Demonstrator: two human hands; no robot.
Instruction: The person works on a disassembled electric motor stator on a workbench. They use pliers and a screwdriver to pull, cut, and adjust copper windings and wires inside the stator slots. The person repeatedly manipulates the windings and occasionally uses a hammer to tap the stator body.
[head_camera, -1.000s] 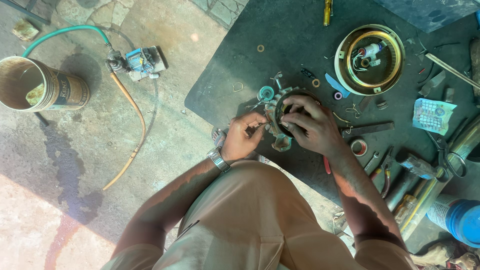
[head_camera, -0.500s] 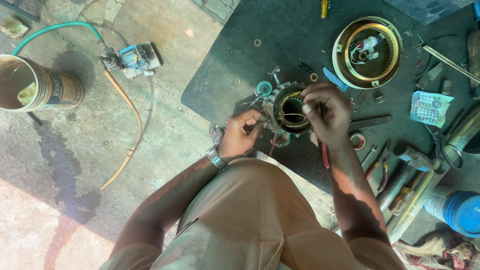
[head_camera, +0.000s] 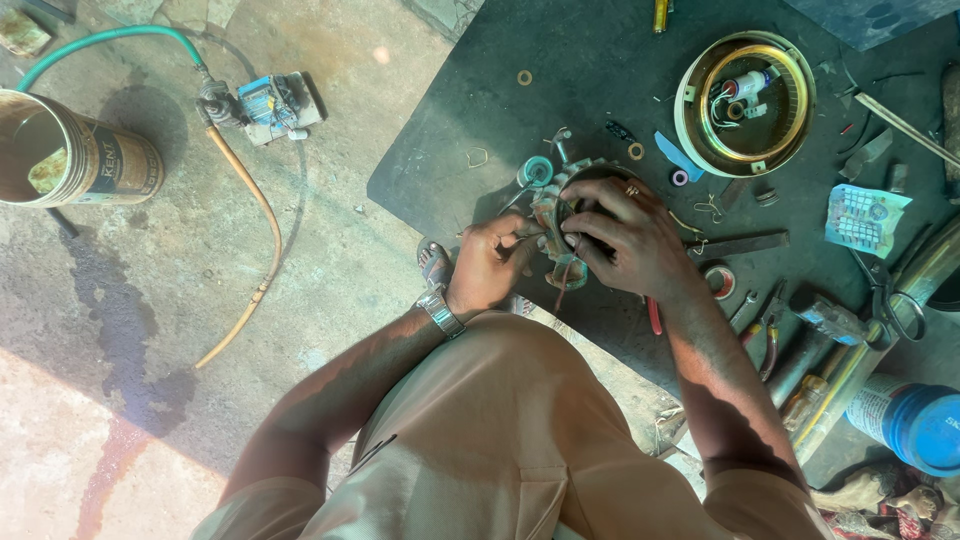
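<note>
The ring-shaped motor stator (head_camera: 565, 225) sits on the dark mat (head_camera: 590, 70) near its front edge; it looks heavy and stiff, its thin wires fragile, so the outer rim seems safest to hold. The right hand (head_camera: 625, 240) curls closed over it, the left hand (head_camera: 492, 262) pinches its side, both wrists bent downward

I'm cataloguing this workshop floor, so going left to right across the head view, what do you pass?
Open can → small blue pump → left hand → right hand → round brass-rimmed housing → blue-lidded container.
</note>
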